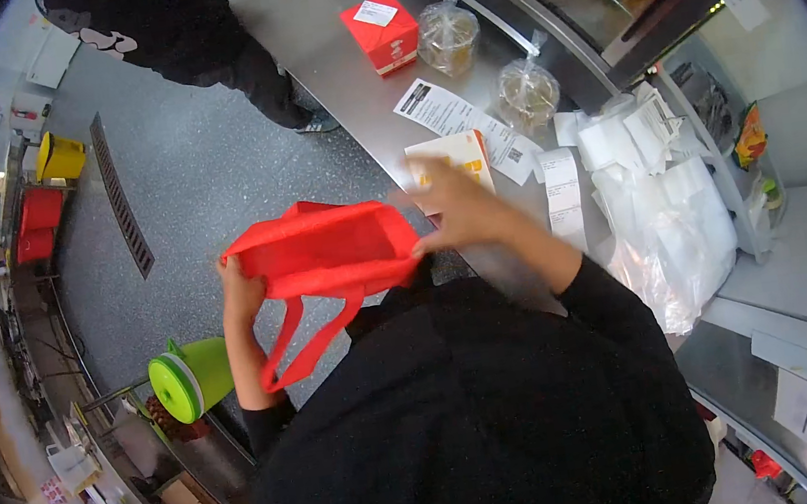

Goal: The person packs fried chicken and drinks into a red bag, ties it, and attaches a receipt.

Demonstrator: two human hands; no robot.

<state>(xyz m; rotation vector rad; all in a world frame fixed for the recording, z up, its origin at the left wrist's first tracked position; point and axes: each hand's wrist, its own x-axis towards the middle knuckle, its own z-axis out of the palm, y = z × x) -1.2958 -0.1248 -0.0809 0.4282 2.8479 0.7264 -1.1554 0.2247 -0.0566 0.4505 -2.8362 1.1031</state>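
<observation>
A red fabric tote bag is held with its mouth spread, its handles hanging toward me. My left hand grips the bag's left end. At its right end is my right hand, blurred, with fingers spread and the thumb close to the rim; whether it pinches the fabric I cannot tell. Partly behind that hand, a white and orange box lies on the steel counter. Long printed receipts lie beside it. Farther back stand a red carton with a label and two round containers in knotted clear bags.
White plastic bags hang at the counter's right, with papers above. Another person in dark clothes stands beyond the counter's left edge. A green lidded bucket is at lower left; a yellow bucket and red containers are farther off.
</observation>
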